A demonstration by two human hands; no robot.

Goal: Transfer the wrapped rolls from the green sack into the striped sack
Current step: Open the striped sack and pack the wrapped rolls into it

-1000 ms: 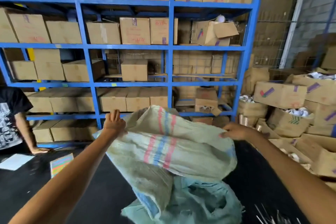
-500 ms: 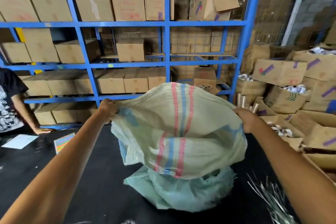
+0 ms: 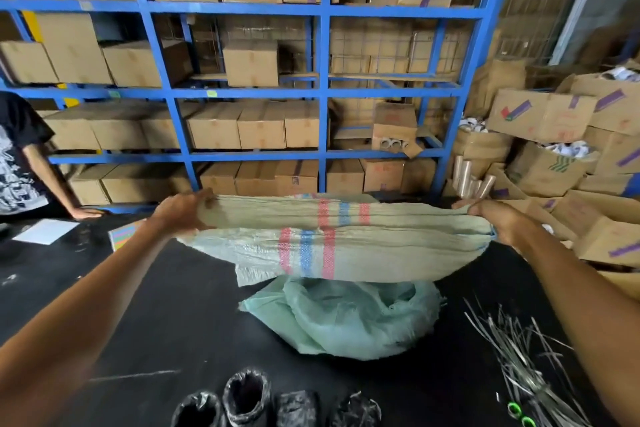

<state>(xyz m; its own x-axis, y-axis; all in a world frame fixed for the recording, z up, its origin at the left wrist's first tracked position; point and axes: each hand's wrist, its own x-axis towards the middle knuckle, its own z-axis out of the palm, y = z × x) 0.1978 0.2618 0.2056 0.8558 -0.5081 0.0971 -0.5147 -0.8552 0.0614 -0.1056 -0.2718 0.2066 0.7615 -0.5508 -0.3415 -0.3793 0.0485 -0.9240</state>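
Pale woven striped sack (image 3: 346, 236) stretched wide between two bare hands above the black floor (image 3: 173, 305).

The left hand (image 3: 180, 213) is clenched on one edge of the sack and the right hand (image 3: 498, 220) on the other, pulling it taut. Just beneath it sits the crumpled thin green mesh sack (image 3: 346, 315). Four black-wrapped rolls (image 3: 247, 399) stand in a row nearer, apart from both sacks.
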